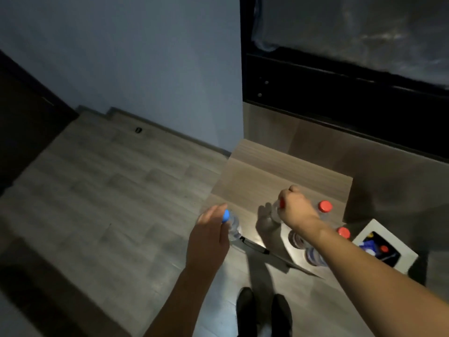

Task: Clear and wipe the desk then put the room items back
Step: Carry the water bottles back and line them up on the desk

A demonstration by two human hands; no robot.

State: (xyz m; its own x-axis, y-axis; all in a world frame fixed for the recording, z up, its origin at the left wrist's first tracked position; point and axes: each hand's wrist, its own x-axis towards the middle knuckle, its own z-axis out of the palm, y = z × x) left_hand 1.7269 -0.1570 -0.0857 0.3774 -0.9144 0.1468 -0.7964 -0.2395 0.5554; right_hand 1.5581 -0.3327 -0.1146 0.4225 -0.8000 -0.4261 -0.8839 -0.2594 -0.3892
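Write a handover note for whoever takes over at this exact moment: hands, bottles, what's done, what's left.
Left hand holds the blue-capped bottle near its top, off the table's left edge.
Right hand grips a red-capped bottle by the neck over the small wooden table.
Two more red-capped bottles stand on the table by the right forearm.
White bin with litter sits at the right.
Done: some bottles are placed. Left: set down both held bottles. No desk is visible.

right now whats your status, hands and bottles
Left hand grips blue-capped bottle. Right hand grips red-capped bottle over the low wooden table. Two more red-capped bottles beside it.
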